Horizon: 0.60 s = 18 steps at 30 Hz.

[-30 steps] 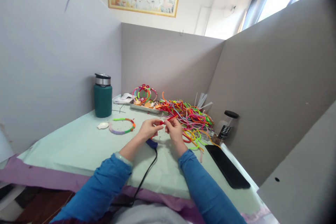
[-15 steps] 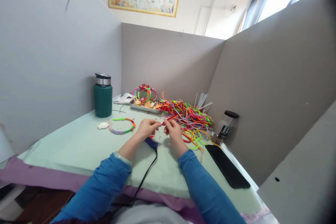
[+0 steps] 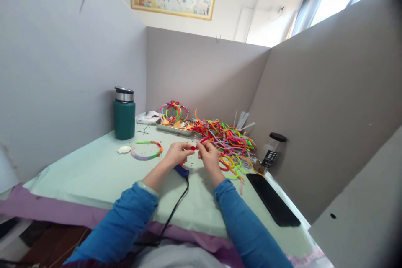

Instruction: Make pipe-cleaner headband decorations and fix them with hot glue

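Observation:
Between my two hands, over the middle of the table, is a red pipe cleaner (image 3: 193, 148). My left hand (image 3: 176, 153) pinches one end, where the red looks coiled or bunched. With thumb and fingers closed, my right hand (image 3: 208, 154) grips the other part, and a red length sticks up past its fingers. Under my left wrist lies a blue-handled tool (image 3: 181, 171) with a black cord, its front partly hidden by the hand. To the left rests an open ring wrapped in coloured pipe cleaner (image 3: 147, 158), beside a small white shell-like piece (image 3: 124, 149).
A heap of coloured pipe cleaners (image 3: 228, 136) lies behind my right hand. Left of it stands a metal tray (image 3: 176, 130) with shells and wrapped hoops. A green bottle (image 3: 124, 117), a black phone (image 3: 272, 199) and a clear black-lidded bottle (image 3: 272, 150) stand or lie near the partitions.
My hands have drawn slightly apart, and a red bunched bit now shows at my left fingertips. The red length at my right hand points more steeply upward. The camera view shifted slightly.

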Each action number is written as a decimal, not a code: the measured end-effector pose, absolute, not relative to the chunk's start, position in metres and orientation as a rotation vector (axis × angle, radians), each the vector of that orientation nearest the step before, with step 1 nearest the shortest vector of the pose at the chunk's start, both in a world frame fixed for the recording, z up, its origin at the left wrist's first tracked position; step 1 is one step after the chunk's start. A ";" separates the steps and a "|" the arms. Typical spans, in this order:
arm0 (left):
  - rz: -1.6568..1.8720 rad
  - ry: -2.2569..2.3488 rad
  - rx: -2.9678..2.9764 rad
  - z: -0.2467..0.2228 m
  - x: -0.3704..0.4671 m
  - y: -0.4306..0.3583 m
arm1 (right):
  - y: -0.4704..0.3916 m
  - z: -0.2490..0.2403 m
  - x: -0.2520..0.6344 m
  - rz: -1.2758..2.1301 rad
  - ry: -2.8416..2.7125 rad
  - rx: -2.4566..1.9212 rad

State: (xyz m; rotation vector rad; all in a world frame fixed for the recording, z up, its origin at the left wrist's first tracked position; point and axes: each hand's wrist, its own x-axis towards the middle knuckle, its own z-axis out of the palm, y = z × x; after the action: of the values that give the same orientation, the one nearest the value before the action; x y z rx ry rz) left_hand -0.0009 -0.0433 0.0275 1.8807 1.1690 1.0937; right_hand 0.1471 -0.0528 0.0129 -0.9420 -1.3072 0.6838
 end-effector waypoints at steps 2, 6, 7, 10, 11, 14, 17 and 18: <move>1.133 1.087 1.704 0.028 0.001 -0.043 | -0.050 0.012 0.146 0.795 -1.174 -0.917; 1.213 0.970 1.516 0.032 0.002 -0.048 | -0.051 0.011 0.139 0.925 -1.067 -0.834; 1.230 0.960 1.486 0.033 0.001 -0.049 | -0.052 0.010 0.137 0.944 -1.057 -0.817; 1.242 0.950 1.411 0.034 0.000 -0.050 | -0.054 0.008 0.133 0.971 -1.058 -0.797; 1.237 0.947 1.397 0.033 -0.001 -0.049 | -0.055 0.008 0.132 0.976 -1.063 -0.797; 1.214 0.970 1.441 0.030 -0.002 -0.045 | -0.054 0.007 0.133 0.973 -1.092 -0.817; 1.192 1.078 1.587 0.029 -0.002 -0.042 | -0.051 0.007 0.137 0.922 -1.135 -0.860; 1.178 1.115 1.645 0.029 -0.002 -0.042 | -0.051 0.007 0.139 0.899 -1.150 -0.877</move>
State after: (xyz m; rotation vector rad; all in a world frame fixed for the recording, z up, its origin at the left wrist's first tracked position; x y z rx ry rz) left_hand -0.0018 -0.0421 0.0289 1.6454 1.1152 1.1782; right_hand 0.1387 -0.0507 0.0075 -0.8773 -1.1502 0.8989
